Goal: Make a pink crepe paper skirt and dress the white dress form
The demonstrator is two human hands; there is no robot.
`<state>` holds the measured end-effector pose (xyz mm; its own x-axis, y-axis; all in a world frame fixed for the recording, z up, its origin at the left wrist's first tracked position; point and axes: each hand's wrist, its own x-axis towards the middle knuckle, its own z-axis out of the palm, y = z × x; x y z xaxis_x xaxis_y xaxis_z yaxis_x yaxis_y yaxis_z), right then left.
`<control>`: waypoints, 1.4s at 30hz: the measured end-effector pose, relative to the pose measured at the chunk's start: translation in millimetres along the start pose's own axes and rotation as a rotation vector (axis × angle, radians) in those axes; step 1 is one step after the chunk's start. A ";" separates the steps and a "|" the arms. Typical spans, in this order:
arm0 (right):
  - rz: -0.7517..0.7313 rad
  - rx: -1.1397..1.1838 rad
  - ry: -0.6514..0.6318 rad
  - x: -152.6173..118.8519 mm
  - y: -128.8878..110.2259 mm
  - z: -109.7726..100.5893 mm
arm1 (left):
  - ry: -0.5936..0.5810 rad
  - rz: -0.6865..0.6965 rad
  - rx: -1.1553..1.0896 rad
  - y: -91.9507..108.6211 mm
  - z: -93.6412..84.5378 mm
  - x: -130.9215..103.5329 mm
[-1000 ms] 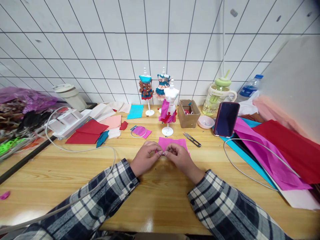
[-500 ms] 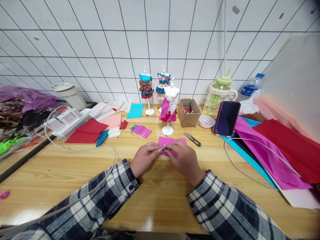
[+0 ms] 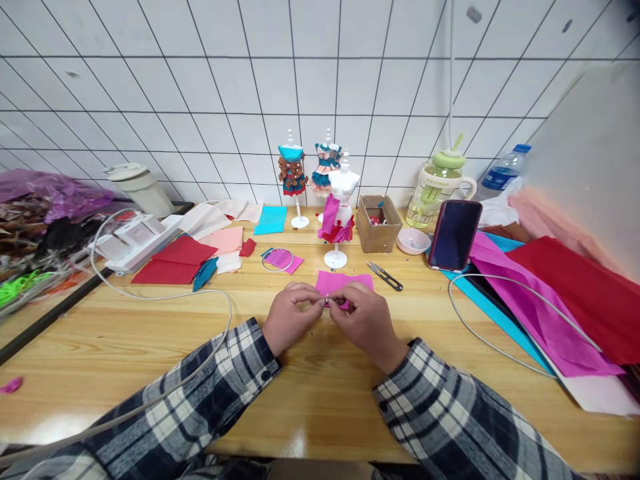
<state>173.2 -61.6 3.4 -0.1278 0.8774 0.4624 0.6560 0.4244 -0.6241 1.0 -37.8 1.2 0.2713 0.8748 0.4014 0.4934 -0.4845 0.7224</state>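
The fingertips of my left hand (image 3: 291, 317) and my right hand (image 3: 367, 321) meet in a pinch at the middle of the table. Between them shows a tiny dark and whitish thing (image 3: 327, 301), too small to name. Just behind and under the fingers lies a magenta cloth piece (image 3: 345, 281), partly hidden by my hands. Beyond it stands a small white dress form (image 3: 344, 183) with a magenta strip and a red and pink ruffled skirt. Black-handled thread snips (image 3: 386, 277) rest to the right of the cloth.
Two dressed mini forms (image 3: 292, 170) stand behind. A cardboard box (image 3: 379, 235), a pink bowl (image 3: 413, 242) and a propped phone (image 3: 455, 237) are right of centre. Fabric sheets (image 3: 545, 313) lie far right, red cloth (image 3: 175, 261) left. A white cable (image 3: 229, 313) crosses my left sleeve.
My fingertips have shifted slightly and now pinch the tiny thing more upright, just in front of the magenta cloth. The other things stay where they were.
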 end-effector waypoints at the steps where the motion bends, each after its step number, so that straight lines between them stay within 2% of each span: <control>1: -0.007 0.000 -0.013 0.1 0.6 -0.2 | 0.001 -0.005 0.004 -0.1 0.2 -0.3; 6: -0.099 -0.058 -0.075 -1.6 3.0 -4.0 | 0.001 -0.031 0.012 -1.2 -0.2 -0.4; 10: -0.097 -0.095 -0.057 -3.7 -0.3 -3.8 | 0.005 0.000 0.044 0.4 -0.6 -0.5; 16: 0.108 0.137 0.072 -2.9 -6.7 5.8 | 0.057 0.013 0.038 6.2 2.6 -3.3; 19: 0.204 0.283 0.096 -2.3 -8.5 8.8 | 0.069 -0.004 0.014 7.6 3.9 -4.1; 25: 0.360 0.444 0.051 -0.6 -9.3 9.4 | 0.083 -0.007 -0.001 7.8 2.5 -3.4; 30: 0.543 0.735 -0.080 2.9 -4.1 10.8 | 0.093 0.107 0.032 10.8 0.9 -2.3; 34: 0.620 0.956 -0.139 4.6 -1.9 9.6 | 0.091 0.165 0.046 11.3 0.0 -1.3; 37: 0.538 0.896 -0.161 4.2 -3.0 6.3 | 0.102 0.178 0.085 10.0 -1.3 -0.7; 40: 0.405 0.649 -0.108 2.2 -4.1 4.3 | 0.106 0.206 0.133 8.3 -2.2 -1.0; 42: 0.375 0.533 -0.078 1.0 -3.5 5.0 | 0.102 0.227 0.158 7.8 -2.2 -1.9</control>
<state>167.0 -61.1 2.9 -0.0287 0.9926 0.1178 0.2109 0.1212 -0.9700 2.5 -43.2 7.4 0.3088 0.7358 0.6027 0.5544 -0.6541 0.5146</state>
